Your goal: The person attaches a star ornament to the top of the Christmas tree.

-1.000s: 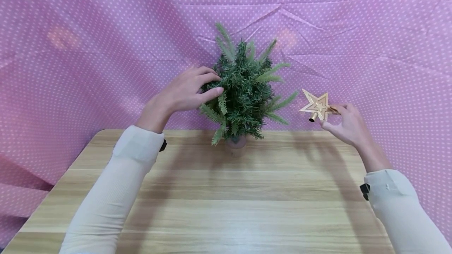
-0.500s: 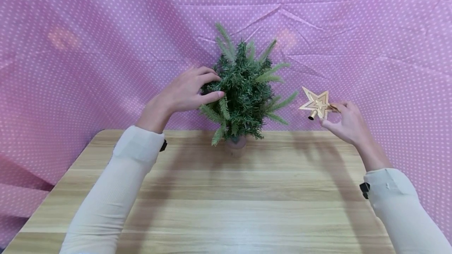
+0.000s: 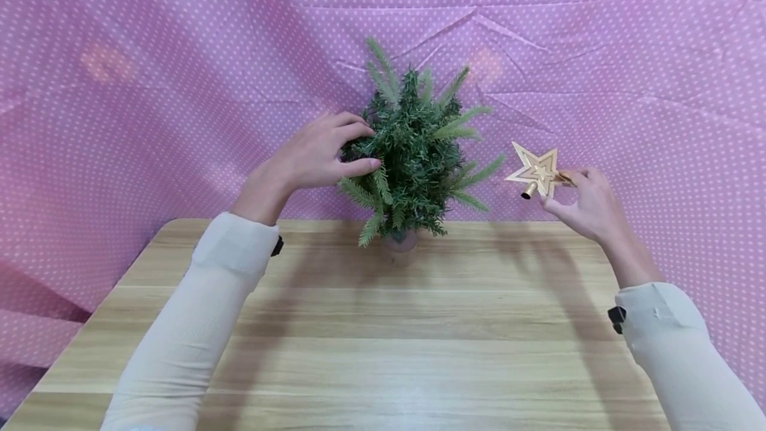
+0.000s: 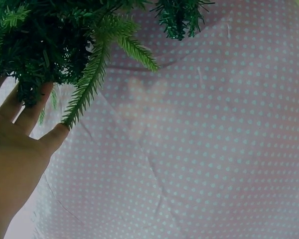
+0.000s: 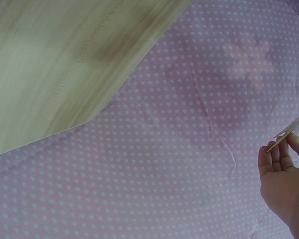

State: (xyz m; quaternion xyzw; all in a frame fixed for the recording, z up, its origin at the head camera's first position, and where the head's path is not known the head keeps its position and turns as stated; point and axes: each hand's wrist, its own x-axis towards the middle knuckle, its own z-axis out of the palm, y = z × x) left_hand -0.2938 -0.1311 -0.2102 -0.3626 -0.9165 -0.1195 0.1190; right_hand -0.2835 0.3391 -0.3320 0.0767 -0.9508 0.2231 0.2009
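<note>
A small artificial Christmas tree (image 3: 413, 151) stands in a round base (image 3: 399, 249) near the table's back edge. At its left side my left hand (image 3: 320, 151) rests against the foliage, thumb spread from the fingers. In the left wrist view that hand (image 4: 20, 144) reaches fairly straight fingers among the needles, with the thumb tip at a light green sprig (image 4: 87, 89). To the right of the tree, my right hand (image 3: 589, 205) pinches a gold star tree topper (image 3: 534, 168) by its right side, its short tube angled down. The right wrist view shows the star edge-on (image 5: 289, 130) between thumb and fingers.
A wood-grain table (image 3: 419, 351) spreads below both arms. Behind it hangs a pink polka-dot cloth (image 3: 628, 52) with creases. Light green sprigs (image 3: 473, 178) stick out from the tree toward the star.
My right hand has lifted the star slightly upward, with its tilt nearly unchanged. My left hand stays at the tree, its thumb dipping slightly lower.
</note>
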